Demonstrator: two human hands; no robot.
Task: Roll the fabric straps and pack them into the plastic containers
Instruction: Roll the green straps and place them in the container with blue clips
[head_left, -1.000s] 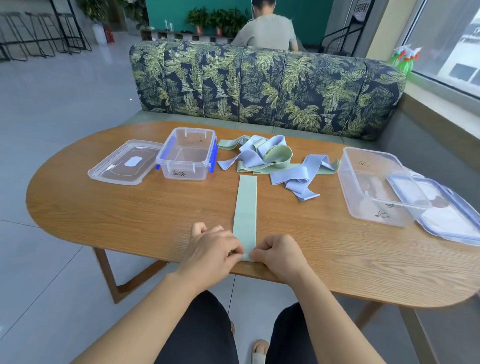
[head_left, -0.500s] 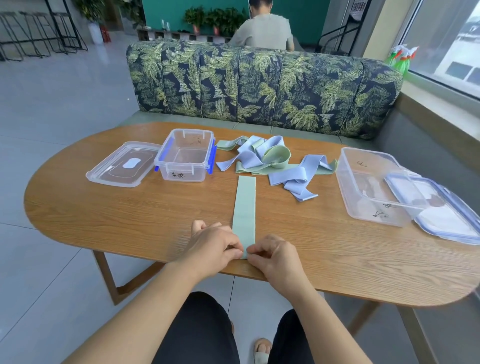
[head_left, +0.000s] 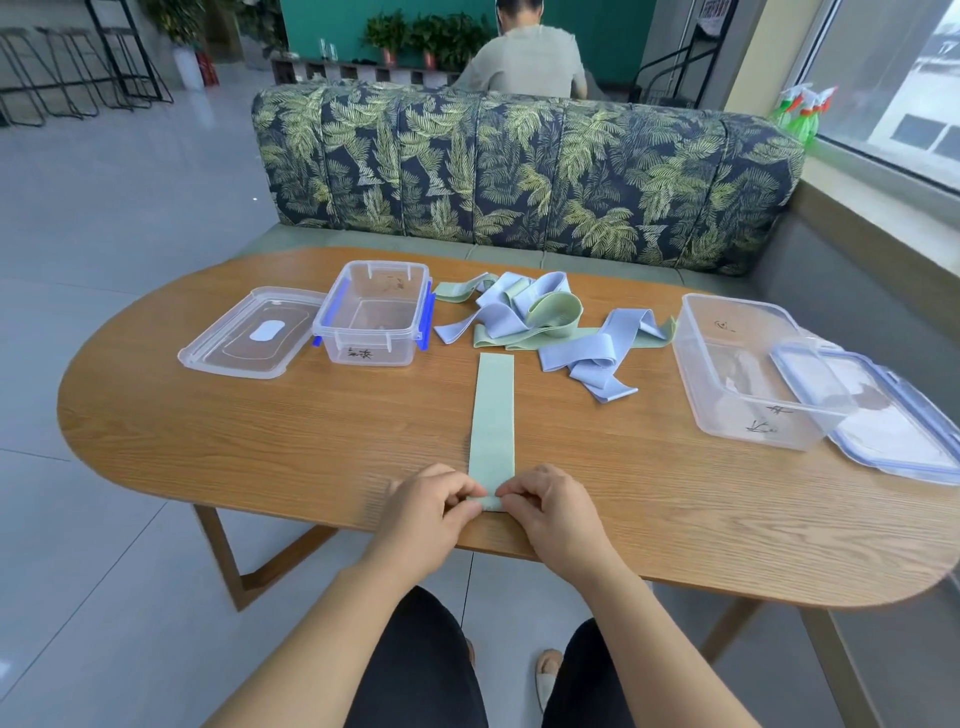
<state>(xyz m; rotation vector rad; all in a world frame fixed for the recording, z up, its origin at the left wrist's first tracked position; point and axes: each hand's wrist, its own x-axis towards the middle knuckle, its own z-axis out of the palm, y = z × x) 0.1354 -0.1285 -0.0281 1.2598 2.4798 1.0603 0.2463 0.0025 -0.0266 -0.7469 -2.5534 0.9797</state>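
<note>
A pale green fabric strap lies flat, running away from me on the wooden table. Its near end is folded into a small roll at the table's front edge. My left hand and my right hand pinch that roll from either side. A heap of blue and green straps lies further back in the middle. A small clear container with blue clips stands open at the back left. A larger clear container stands open at the right.
The small container's lid lies left of it. The larger lid leans against the right container. A leaf-patterned sofa stands behind the table, and a person sits beyond it with their back turned. My knees are under the near edge.
Both hands have closed in on the strap's near end and turned it over into a small roll. The strap's far part has stayed in place.
</note>
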